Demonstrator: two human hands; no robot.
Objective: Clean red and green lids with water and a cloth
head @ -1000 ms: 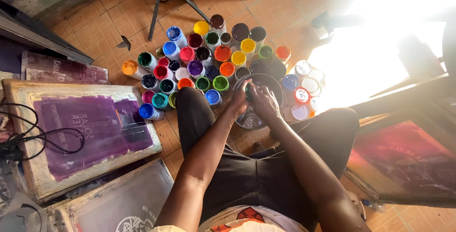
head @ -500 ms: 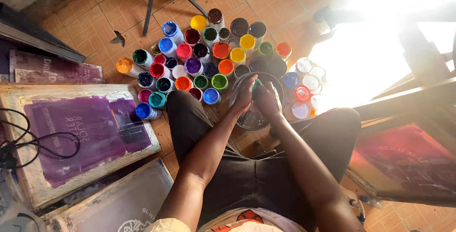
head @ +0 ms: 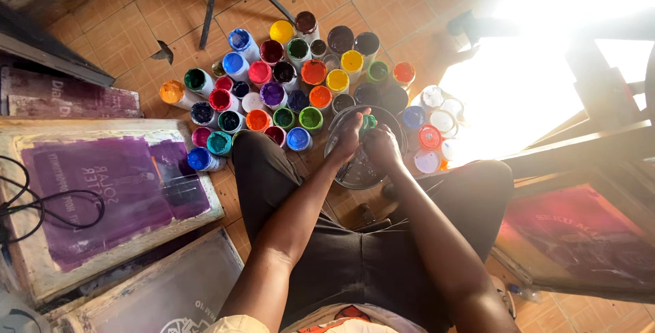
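Here, both hands down over a round clear bowl (head: 361, 149) on the floor between the knees: left hand (head: 349, 135) and right hand (head: 382, 147) closed together around a small green-capped bottle (head: 368, 123), probably steadied over the bowl. Ahead and leftward, crowded open paint jars (head: 286, 74); far left, purple printing screen (head: 102, 190).

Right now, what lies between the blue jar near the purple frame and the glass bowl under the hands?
In the head view, the person's dark-trousered leg crosses between the blue jar and the glass bowl.
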